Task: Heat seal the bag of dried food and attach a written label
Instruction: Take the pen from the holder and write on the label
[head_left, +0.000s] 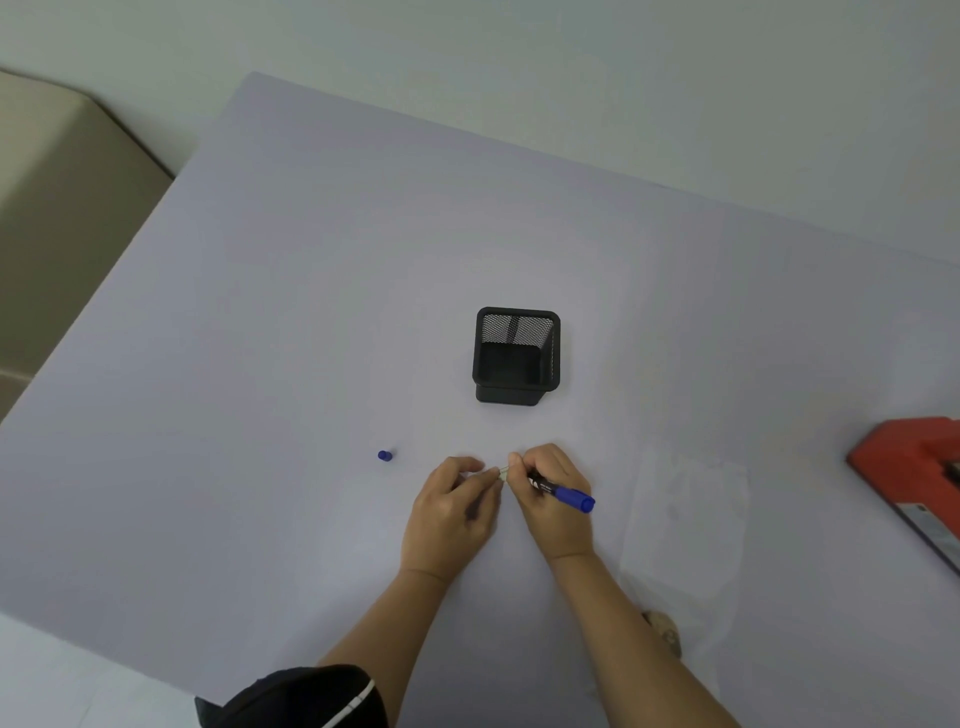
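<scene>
My right hand (548, 493) grips a blue marker (563, 496) with its tip pointing left, onto a small white label (503, 472). My left hand (452, 506) pinches that label against the table with its fingertips. The marker's blue cap (385, 455) lies apart on the table to the left. A clear plastic bag (685, 525) lies flat to the right of my hands, with brownish dried food (662, 629) at its near end, partly hidden behind my right forearm. The red heat sealer (914, 478) sits at the right edge, partly out of view.
An empty black mesh pen holder (517, 356) stands just beyond my hands. The lavender table (260, 312) ends at the left and near-left edges. A beige piece of furniture (57, 197) stands off the far left corner.
</scene>
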